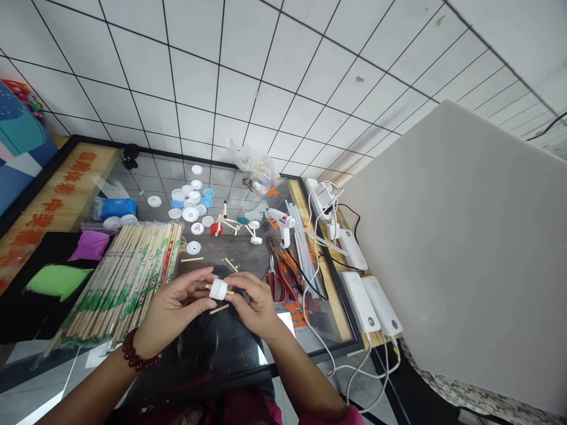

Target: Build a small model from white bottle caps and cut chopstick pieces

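Between my two hands is a pair of white bottle caps (218, 289) set together, with a short wooden stick (230, 292) poking out at both sides. My left hand (175, 301) grips it from the left, the thumb below and the fingers behind. From the other side, my right hand (254, 306) pinches at the right end of the stick. Loose stick pieces (220, 309) lie on the dark glass tabletop near my fingers. Beyond them stands a small construction of sticks and caps (233, 223).
White and blue bottle caps (190, 213) are scattered at the back. Bundled chopsticks (128, 277) lie left, beside purple (90, 245) and green packets (57, 281). A white glue gun (281, 224), red-handled scissors (274, 283), pliers (287, 271), glue sticks (305, 254) and cables sit right.
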Demonstrator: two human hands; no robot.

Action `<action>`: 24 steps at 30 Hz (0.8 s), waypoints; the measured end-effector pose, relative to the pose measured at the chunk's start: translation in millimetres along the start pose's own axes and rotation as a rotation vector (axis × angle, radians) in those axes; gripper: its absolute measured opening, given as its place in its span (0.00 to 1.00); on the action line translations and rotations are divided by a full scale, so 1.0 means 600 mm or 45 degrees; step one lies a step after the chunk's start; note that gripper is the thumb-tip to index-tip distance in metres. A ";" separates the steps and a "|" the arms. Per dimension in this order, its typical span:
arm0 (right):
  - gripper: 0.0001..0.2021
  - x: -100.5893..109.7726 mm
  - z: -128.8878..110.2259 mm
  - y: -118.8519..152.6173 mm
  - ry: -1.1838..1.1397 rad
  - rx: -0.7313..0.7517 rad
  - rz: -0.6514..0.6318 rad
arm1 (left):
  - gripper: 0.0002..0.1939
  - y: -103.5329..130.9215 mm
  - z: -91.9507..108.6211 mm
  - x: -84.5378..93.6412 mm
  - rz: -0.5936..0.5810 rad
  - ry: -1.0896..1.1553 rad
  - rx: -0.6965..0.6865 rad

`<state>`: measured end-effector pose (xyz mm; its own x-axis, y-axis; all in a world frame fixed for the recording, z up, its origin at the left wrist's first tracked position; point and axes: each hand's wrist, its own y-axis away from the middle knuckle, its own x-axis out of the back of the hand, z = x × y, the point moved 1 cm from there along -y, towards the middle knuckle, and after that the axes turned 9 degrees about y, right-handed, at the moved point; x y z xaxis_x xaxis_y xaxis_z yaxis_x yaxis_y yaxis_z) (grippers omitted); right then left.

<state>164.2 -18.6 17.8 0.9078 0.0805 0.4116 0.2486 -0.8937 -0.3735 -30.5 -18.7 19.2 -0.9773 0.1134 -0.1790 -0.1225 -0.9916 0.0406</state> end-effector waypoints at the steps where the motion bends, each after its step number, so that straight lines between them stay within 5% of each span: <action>1: 0.11 0.001 -0.002 0.000 0.013 -0.003 -0.003 | 0.22 -0.001 0.002 0.001 -0.004 -0.006 0.015; 8: 0.14 0.004 0.006 0.002 -0.118 -0.117 -0.033 | 0.19 -0.006 -0.003 0.008 0.026 0.028 0.068; 13: 0.21 0.003 0.014 0.005 -0.342 -0.255 -0.141 | 0.15 0.001 -0.005 -0.001 -0.005 -0.043 -0.060; 18: 0.12 0.007 0.005 -0.003 -0.106 -0.137 -0.076 | 0.13 0.006 -0.002 -0.004 -0.085 -0.162 -0.167; 24: 0.14 0.010 -0.001 -0.005 -0.027 -0.009 -0.055 | 0.13 0.001 -0.003 -0.001 -0.099 -0.176 -0.149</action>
<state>168.8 -15.4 22.1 0.9031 0.1284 0.4098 0.2856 -0.8922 -0.3498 -30.0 -19.5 17.8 -0.9811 0.1894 -0.0399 -0.1856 -0.9790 -0.0841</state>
